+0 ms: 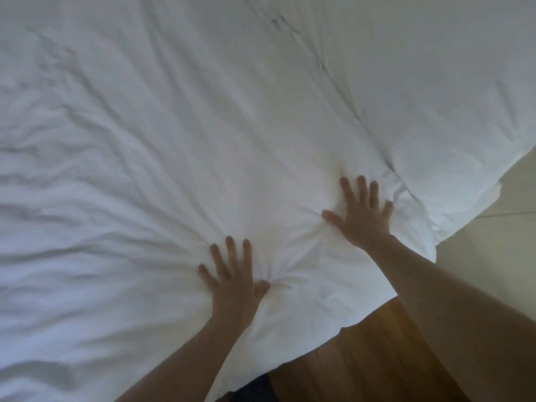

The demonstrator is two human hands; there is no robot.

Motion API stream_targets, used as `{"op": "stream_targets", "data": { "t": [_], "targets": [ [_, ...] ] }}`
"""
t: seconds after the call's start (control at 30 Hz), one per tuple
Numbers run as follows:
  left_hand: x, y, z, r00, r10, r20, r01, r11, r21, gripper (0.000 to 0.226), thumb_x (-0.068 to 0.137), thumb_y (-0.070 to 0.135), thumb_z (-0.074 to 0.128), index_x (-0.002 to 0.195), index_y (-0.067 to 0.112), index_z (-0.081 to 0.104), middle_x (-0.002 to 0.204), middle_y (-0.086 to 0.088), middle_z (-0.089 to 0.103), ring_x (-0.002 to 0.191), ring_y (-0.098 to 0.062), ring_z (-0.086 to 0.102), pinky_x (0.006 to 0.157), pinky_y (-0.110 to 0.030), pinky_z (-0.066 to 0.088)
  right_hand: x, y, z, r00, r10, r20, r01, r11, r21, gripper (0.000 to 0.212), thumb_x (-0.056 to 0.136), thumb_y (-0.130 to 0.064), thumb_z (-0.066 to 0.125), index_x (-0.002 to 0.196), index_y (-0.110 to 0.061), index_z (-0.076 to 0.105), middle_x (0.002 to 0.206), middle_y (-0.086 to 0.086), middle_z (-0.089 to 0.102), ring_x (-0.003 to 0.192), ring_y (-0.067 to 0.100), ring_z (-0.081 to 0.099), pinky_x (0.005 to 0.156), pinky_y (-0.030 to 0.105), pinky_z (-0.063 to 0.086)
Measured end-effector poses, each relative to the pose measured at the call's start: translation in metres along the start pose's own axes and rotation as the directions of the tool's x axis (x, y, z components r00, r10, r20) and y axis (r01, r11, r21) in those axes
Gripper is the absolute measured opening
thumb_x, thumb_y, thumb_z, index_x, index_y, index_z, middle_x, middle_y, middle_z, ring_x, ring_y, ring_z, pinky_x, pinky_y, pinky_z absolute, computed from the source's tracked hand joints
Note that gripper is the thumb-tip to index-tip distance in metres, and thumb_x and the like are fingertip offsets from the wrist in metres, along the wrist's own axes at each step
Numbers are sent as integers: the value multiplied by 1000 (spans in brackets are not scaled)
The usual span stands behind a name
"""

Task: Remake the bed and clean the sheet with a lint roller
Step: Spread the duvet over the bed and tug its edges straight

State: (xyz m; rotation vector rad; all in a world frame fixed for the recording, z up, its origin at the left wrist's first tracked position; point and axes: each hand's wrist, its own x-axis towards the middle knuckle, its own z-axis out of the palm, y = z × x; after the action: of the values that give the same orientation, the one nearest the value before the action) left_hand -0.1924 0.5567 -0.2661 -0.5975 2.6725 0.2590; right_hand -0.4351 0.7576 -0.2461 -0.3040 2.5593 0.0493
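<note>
A white sheet [174, 140] covers the bed and fills most of the view, wrinkled across its left half. My left hand [235, 274] lies flat on it near the bed's near edge, fingers spread, with folds radiating from under the palm. My right hand [361, 216] presses flat on the sheet further right and higher, fingers also apart. A long crease [333, 82] runs diagonally from the top centre down to beside my right hand. Neither hand holds anything. No lint roller is in view.
The bed's edge runs diagonally at lower right. Below it lies a brown wooden floor [377, 358], and a pale floor area [493, 227] sits at the right. A dark piece of clothing [252, 390] shows at the bottom edge.
</note>
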Motion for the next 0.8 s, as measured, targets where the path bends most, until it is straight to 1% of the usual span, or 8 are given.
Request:
{"op": "stream_targets", "data": {
  "t": [0.1,0.17,0.27,0.37,0.47,0.63,0.7,0.8],
  "targets": [
    [-19,-20,-6,989,146,-38,-148,987,-60,91,87,70,35,159,20,14,166,-14,12,150,-44,13,109,-71,27,-12,-24,-1,999,28,-32,-30,996,-80,87,94,-70,32,158,-28,-10,166,12,-11,152,39,-10,117,68,7],
    [-40,-50,-9,981,179,-78,-186,979,-86,82,93,64,36,159,22,11,166,-8,13,152,-34,15,111,-66,29,-38,-61,7,976,-177,-125,161,979,-125,78,96,-62,31,160,-21,12,165,17,14,151,42,10,115,67,17],
    [-88,-121,-3,993,-81,-89,70,990,-124,78,95,58,38,159,21,14,166,-7,16,152,-31,16,114,-68,21,-102,-133,45,817,-562,-129,543,825,-159,79,88,-66,31,154,-22,36,158,16,36,146,42,29,111,68,27],
    [-145,-204,13,911,-413,-10,404,895,-191,88,90,72,25,159,25,-2,167,-7,8,152,-36,8,114,-71,8,-167,-219,94,690,-724,22,719,680,-145,85,85,-74,39,156,-29,27,163,12,26,151,41,14,114,69,17],
    [-192,-279,29,810,-585,43,581,789,-198,85,89,77,13,157,31,-9,167,-6,1,152,-39,4,113,-72,5,-221,-296,138,607,-786,117,794,596,-118,92,82,-75,51,157,-32,21,166,11,15,152,40,0,114,70,7],
    [-266,-328,51,868,-490,78,496,848,-189,63,102,41,35,158,17,19,165,-8,18,151,-31,18,117,-56,29,-282,-350,181,609,-766,207,793,596,-127,70,89,-52,60,151,-28,38,162,7,28,153,33,14,119,60,17],
    [-306,-324,62,896,-436,82,441,859,-258,64,98,34,38,157,14,23,164,-7,18,152,-28,18,117,-49,31,-303,-346,192,603,-767,221,797,591,-122,65,92,-45,57,151,-22,40,159,6,35,151,29,22,120,53,22],
    [-343,-334,71,951,-292,102,309,911,-275,75,91,35,57,156,16,26,164,-9,18,151,-28,23,118,-47,29,-329,-350,189,606,-757,244,796,576,-187,71,89,-54,57,145,-13,46,148,9,49,141,29,40,111,46,33]
  ]
}}
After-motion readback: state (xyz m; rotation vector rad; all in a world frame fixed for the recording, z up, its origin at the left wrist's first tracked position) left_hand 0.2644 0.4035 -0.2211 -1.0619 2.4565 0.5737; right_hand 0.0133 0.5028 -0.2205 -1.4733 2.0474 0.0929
